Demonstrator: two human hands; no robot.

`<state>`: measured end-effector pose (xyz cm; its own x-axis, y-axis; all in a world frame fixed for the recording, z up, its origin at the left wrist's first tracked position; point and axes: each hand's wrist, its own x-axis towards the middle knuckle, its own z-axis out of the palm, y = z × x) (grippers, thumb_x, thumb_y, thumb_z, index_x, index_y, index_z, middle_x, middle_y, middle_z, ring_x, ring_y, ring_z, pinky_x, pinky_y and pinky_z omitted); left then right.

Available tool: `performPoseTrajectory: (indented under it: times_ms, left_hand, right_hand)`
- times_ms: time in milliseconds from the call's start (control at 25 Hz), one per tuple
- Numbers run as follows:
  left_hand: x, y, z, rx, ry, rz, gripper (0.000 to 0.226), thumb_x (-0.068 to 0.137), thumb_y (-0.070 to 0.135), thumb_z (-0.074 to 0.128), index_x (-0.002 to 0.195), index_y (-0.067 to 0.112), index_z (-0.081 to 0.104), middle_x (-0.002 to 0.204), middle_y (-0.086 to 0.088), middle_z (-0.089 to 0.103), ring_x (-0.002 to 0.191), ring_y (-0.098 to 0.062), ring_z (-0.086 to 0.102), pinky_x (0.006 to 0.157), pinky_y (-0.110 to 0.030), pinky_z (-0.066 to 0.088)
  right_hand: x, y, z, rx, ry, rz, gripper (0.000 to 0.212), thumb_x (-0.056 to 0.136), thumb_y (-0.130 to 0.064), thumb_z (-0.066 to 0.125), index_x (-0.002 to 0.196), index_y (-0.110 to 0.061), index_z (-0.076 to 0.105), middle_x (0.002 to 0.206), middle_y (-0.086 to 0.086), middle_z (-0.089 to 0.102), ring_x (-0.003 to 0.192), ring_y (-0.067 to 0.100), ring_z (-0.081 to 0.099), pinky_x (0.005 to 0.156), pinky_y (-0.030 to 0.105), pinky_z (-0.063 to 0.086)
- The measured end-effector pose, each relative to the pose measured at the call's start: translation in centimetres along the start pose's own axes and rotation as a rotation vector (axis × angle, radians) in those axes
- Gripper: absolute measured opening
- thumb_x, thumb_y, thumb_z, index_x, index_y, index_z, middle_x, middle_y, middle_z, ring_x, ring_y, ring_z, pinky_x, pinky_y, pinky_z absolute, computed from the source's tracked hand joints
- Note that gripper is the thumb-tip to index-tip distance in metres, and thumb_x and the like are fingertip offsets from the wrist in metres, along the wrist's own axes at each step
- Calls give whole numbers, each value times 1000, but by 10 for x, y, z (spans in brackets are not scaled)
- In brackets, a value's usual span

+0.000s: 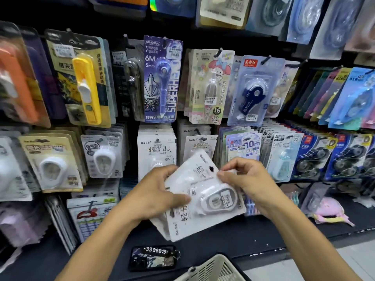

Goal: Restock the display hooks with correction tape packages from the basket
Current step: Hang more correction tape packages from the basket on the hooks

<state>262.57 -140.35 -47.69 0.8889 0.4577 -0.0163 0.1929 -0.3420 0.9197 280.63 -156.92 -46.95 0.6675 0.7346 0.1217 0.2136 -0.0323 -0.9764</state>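
Correction tape packages (203,191) | you're gripping the stack in your left hand (156,191) above the basket (213,268) | your right hand (241,177) is pinching the top card, likely to free its hang-hole for a hook

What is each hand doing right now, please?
Left hand: holds the lower left of the white correction tape packages.
Right hand: fingers pinch the front package's upper edge.

One head-worn wide-angle view looks forward and slightly down, close to the display wall (162,82), hands (154,191) nearest.
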Motion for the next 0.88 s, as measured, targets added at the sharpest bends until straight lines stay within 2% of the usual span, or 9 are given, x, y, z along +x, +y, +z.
performPoseTrajectory:
  times_ms: [80, 200, 280, 400, 480, 600, 720, 800, 880]
  left_hand:
    - [-1, -1, -6, -182, 114, 0, 43, 77, 2, 85, 110, 25, 67, 95, 4, 81, 78, -17, 79, 61, -36, 64]
    - [0, -2, -9, -403, 232, 15, 46, 75, 1, 86, 111, 23, 69, 101, -2, 81, 88, -26, 79, 75, -47, 63]
    - [1, -3, -6, -426, 254, 22, 41, 76, 6, 87, 108, 25, 71, 100, -1, 81, 87, -26, 79, 73, -45, 64]
    - [3, -2, -5, -501, 328, 36, 12, 90, 23, 76, 100, 29, 75, 95, 3, 81, 83, -21, 79, 59, -29, 61]
    - [3, -2, -9, -534, 442, 66, 10, 99, 26, 65, 99, 27, 75, 93, 6, 81, 84, -15, 78, 58, -21, 57]
    - [3, -4, -13, -505, 525, 60, 14, 102, 28, 60, 101, 27, 74, 95, 8, 81, 87, -13, 78, 71, -31, 57]
    - [4, -4, -12, -522, 539, 68, 15, 103, 27, 59, 103, 26, 73, 97, 8, 81, 89, -13, 77, 76, -34, 57]
    - [3, -4, -11, -526, 546, 77, 15, 103, 27, 58, 104, 26, 73, 97, 9, 81, 89, -11, 77, 74, -32, 57]
    - [2, -4, -10, -535, 564, 80, 15, 103, 27, 58, 104, 26, 73, 97, 10, 81, 88, -10, 77, 70, -28, 56]
  right_hand:
    - [0, 5, -6, -110, -26, -12, 13, 68, -21, 85, 71, -15, 74, 75, 13, 73, 65, 27, 63, 61, 40, 52]
    - [-2, 12, -1, -240, -341, 52, 6, 85, -20, 80, 82, -23, 76, 74, 5, 71, 57, 19, 57, 50, 29, 49]
    - [-5, 19, 6, -228, -505, 93, 8, 91, -19, 74, 86, -25, 76, 74, 2, 71, 48, 11, 54, 41, 22, 45]
    - [-1, 24, 0, -99, -310, 112, 17, 97, -18, 65, 82, -23, 71, 76, 9, 73, 50, 19, 61, 41, 28, 48]
    - [3, 25, -7, 5, -113, 147, 14, 101, -15, 57, 89, -13, 65, 83, 15, 74, 58, 22, 68, 43, 31, 54]
    - [6, 26, -6, -7, 126, 183, 17, 105, -16, 51, 95, -5, 60, 86, 15, 74, 58, 21, 68, 37, 30, 51]
    - [4, 27, 7, -150, 199, 173, 20, 105, -20, 51, 91, -7, 57, 68, 9, 67, 36, 21, 54, 30, 21, 31]
    - [2, 25, 13, -197, 260, 158, 24, 103, -20, 53, 82, -9, 54, 55, 3, 54, 27, 15, 38, 31, 18, 26]
    - [-2, 22, 12, -152, 340, 185, 30, 102, -16, 55, 73, -10, 50, 49, 2, 47, 25, 12, 31, 31, 16, 23]
